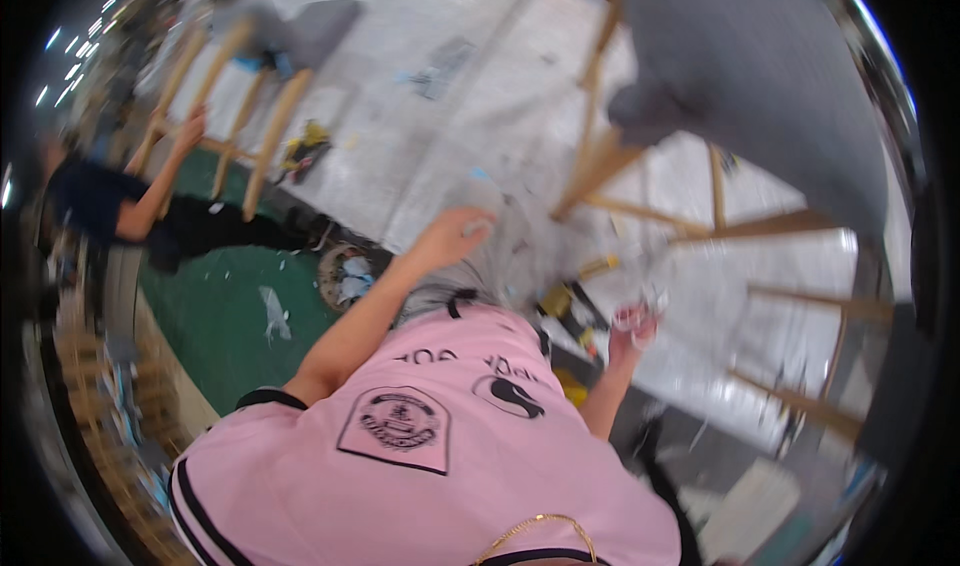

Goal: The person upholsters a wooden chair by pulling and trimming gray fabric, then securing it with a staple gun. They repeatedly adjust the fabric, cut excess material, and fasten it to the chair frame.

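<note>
My left hand [450, 236] is stretched forward over my grey trousers and the near edge of the table, blurred by motion. Its fingers are loosely curved and stand apart from the thumb; I see nothing plainly held in them. Hazy, see-through plastic film [530, 241] seems to lie just to the right of it. Lower on the right, my right hand [625, 341] is closed on a crumpled piece of red and clear plastic [636, 316]. Beyond the hands, a grey upholstered chair [760, 76] with wooden legs rests tipped over on the table.
Pale sheeting covers the table [420, 136]. A yellow and black tool [565, 296] lies between my hands, and another [305, 149] at the far left edge. On the left a co-worker [120, 201] grips a wooden leg of another grey chair [290, 41]. Scraps litter the green floor [230, 316].
</note>
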